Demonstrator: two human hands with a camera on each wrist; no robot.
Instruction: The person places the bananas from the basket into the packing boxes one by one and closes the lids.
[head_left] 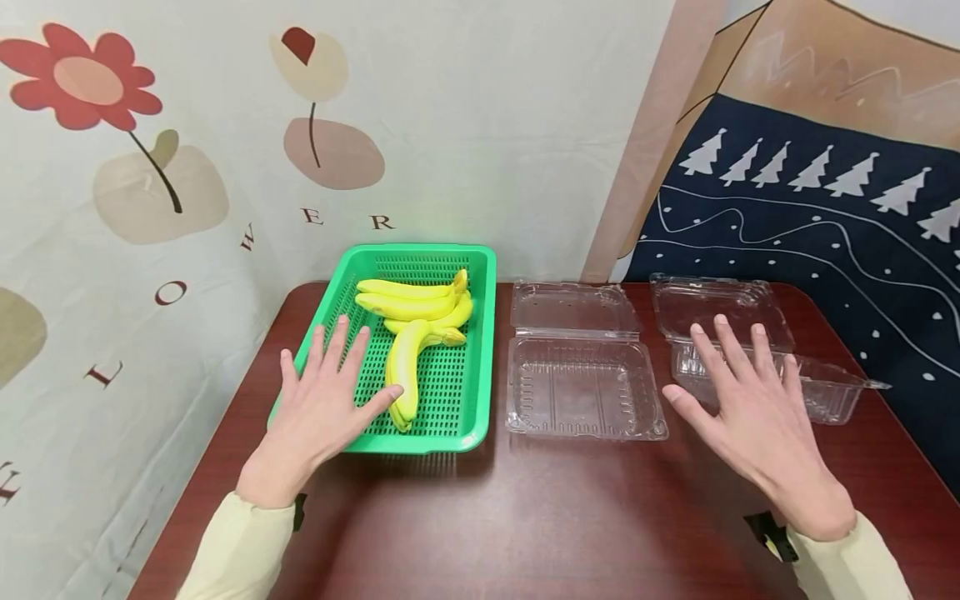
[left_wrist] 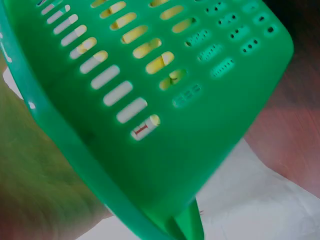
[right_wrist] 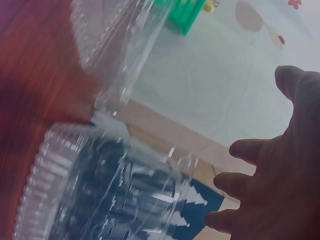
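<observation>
My left hand [head_left: 318, 408], fingers spread, is over the near left side of a green plastic basket [head_left: 480, 367]. Inside lie yellow bananas: one bunch [head_left: 408, 300] across the back and another [head_left: 405, 375] pointing toward me. The basket's slotted side [left_wrist: 165, 150] fills much of the left wrist view. My right hand [head_left: 757, 417] has its fingers spread too, with nothing in them, and overlaps an open clear plastic clamshell box [head_left: 832, 400] in the head view. In the right wrist view the fingers [right_wrist: 245, 150] are apart from that clear box [right_wrist: 110, 185].
Between the basket and the right-hand box, a second clear clamshell box [head_left: 585, 387] lies open, lid toward the back. All stand on a dark red-brown table [head_left: 517, 517]. Behind it hangs a printed cloth [head_left: 510, 125] with flowers, and a navy section [head_left: 787, 217] with white trees is at right.
</observation>
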